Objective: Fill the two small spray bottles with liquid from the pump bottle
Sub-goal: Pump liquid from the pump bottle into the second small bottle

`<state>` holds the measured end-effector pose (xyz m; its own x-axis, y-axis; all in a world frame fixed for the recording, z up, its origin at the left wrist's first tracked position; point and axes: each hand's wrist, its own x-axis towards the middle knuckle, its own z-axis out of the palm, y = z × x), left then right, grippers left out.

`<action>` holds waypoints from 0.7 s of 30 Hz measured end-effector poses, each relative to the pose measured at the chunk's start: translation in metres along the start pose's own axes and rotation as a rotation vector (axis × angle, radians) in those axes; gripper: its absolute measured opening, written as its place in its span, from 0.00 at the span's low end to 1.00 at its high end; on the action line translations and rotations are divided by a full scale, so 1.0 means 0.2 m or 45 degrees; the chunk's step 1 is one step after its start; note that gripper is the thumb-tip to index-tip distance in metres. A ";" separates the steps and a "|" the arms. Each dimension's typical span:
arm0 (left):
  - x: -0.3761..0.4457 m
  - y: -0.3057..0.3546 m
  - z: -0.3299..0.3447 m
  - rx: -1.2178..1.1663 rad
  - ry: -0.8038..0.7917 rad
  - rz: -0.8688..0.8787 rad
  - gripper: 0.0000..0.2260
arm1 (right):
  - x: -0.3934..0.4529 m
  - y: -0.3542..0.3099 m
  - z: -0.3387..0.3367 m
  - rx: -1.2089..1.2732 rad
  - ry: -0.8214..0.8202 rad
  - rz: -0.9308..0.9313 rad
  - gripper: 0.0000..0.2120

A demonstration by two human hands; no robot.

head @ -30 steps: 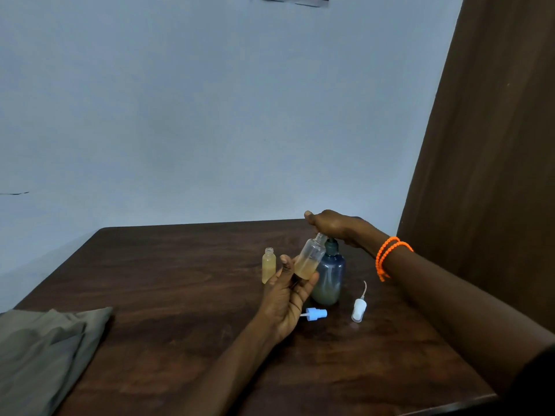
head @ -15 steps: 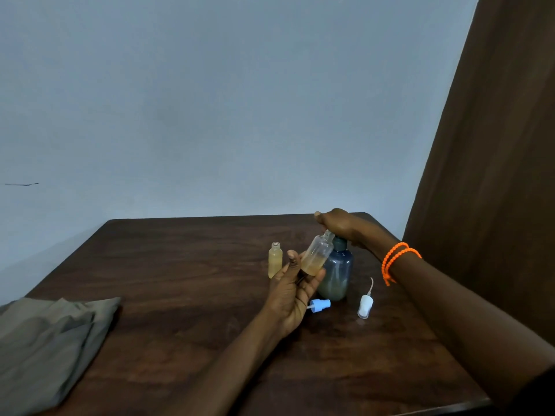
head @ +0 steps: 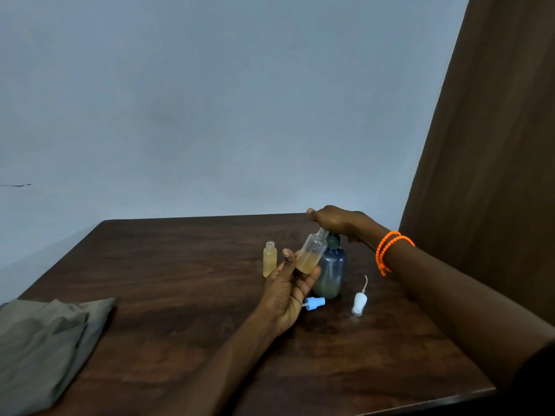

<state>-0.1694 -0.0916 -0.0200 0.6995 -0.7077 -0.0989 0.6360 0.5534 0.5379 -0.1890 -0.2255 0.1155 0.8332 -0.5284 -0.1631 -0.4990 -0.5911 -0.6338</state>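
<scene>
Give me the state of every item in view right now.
Tilted clear small spray bottle: uncapped, part filled, in left hand grip.
Standing small amber-filled bottle: uncapped, nearly full.
Blue-grey pump bottle: upright, right hand on pump.
Blue spray cap: lying off.
White spray cap: lying off.

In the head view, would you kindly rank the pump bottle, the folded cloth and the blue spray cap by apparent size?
1. Folded cloth, though it lies nearer the camera.
2. Pump bottle.
3. Blue spray cap.
</scene>
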 end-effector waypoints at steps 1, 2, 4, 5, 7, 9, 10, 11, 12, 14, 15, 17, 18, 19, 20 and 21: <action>0.00 0.00 0.00 0.000 -0.003 0.000 0.12 | 0.01 0.01 -0.01 0.020 -0.022 0.002 0.23; 0.00 0.00 0.00 0.000 -0.006 -0.001 0.12 | 0.02 0.02 0.00 0.056 -0.033 0.007 0.22; 0.00 0.00 0.00 0.014 -0.002 0.000 0.13 | 0.04 0.04 0.03 0.168 0.001 0.019 0.19; 0.00 0.00 0.00 0.019 0.004 0.002 0.13 | 0.05 0.05 0.04 0.194 0.010 0.021 0.19; 0.00 0.00 0.00 0.012 0.013 0.001 0.13 | 0.03 0.04 0.04 0.121 0.005 0.017 0.18; -0.01 0.00 0.01 0.006 0.010 -0.005 0.13 | -0.01 0.01 0.01 0.023 0.003 0.012 0.21; -0.02 0.00 0.01 0.000 0.010 -0.007 0.13 | -0.02 0.00 0.00 0.003 0.006 0.010 0.24; -0.02 0.00 0.01 -0.008 0.012 -0.004 0.12 | -0.02 0.00 -0.01 -0.005 0.006 0.011 0.25; -0.02 0.00 0.01 -0.015 0.010 -0.003 0.12 | -0.01 0.00 -0.02 -0.006 0.010 0.008 0.26; -0.01 0.00 0.01 -0.005 0.000 -0.002 0.12 | 0.00 0.01 0.00 0.000 0.019 -0.004 0.24; 0.00 0.00 0.01 0.009 -0.003 0.000 0.12 | 0.00 0.01 0.01 0.001 0.026 -0.003 0.22; 0.00 0.00 0.00 0.021 -0.003 0.007 0.13 | 0.00 0.02 0.03 -0.026 0.033 0.001 0.21; 0.00 0.00 0.00 0.020 -0.005 0.009 0.13 | -0.01 0.01 0.03 -0.030 0.031 0.006 0.22; 0.00 0.00 0.00 0.018 -0.009 0.007 0.13 | -0.02 0.00 0.02 -0.024 0.031 0.015 0.22; 0.00 0.00 0.00 0.010 -0.016 0.002 0.13 | -0.02 0.00 0.01 -0.022 0.030 0.022 0.23; 0.00 0.00 0.00 -0.001 -0.018 -0.002 0.13 | -0.01 0.00 0.00 -0.018 0.020 0.018 0.24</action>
<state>-0.1701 -0.0918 -0.0198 0.6936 -0.7150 -0.0878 0.6374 0.5523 0.5373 -0.1910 -0.2241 0.1156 0.8220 -0.5465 -0.1600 -0.5144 -0.5921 -0.6204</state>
